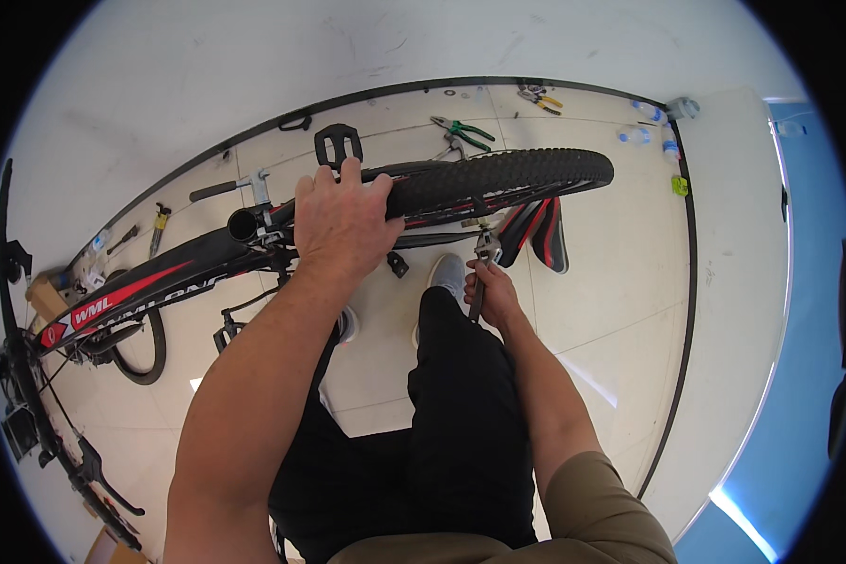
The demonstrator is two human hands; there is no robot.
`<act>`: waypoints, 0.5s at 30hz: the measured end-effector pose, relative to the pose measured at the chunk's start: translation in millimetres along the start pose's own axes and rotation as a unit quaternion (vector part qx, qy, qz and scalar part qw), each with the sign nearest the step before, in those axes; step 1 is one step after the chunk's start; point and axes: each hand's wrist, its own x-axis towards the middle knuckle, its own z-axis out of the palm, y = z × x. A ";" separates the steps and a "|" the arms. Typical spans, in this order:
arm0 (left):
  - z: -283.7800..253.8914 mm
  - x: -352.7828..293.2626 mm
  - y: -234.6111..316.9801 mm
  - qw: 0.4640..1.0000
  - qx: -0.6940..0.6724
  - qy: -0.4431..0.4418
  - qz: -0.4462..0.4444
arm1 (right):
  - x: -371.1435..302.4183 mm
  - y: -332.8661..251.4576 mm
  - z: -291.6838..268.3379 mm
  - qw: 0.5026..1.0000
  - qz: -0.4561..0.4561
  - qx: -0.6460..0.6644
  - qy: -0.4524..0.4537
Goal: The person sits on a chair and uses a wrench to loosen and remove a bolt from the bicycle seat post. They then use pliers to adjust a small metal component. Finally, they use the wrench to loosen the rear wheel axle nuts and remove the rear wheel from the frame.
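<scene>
A black bicycle with red and white markings stands across the space before me, its frame (174, 273) reaching left and its rear wheel (503, 174) to the right. My left hand (343, 216) grips the frame just ahead of the rear tyre, fingers bent over the top; their undersides are hidden. In my right hand (492, 293) is an adjustable wrench (487, 246), held by its handle. The wrench head is up at the wheel's axle area; whether its jaws sit on the nut I cannot tell. A pedal (338, 146) shows beyond my left hand.
Green-handled pliers (462, 132) and yellow-handled pliers (540, 100) lie on the floor near the wall. Plastic bottles (634, 136) stand at the far right. A red and black padded piece, saddle-like (547, 235), lies beyond the wheel. Handlebars (38, 404) fill the left edge.
</scene>
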 end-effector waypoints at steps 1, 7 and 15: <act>-0.5 0.7 0.2 1.000 0.002 -0.005 -0.001 | 1.4 -0.6 -1.8 1.000 0.008 0.016 -0.016; 1.9 0.6 -1.8 1.000 0.009 0.004 0.003 | 8.2 1.3 4.6 1.000 0.003 -0.019 0.003; 3.0 -0.4 -1.6 1.000 0.010 0.001 0.008 | 30.3 29.6 8.3 0.937 -0.145 -0.250 0.196</act>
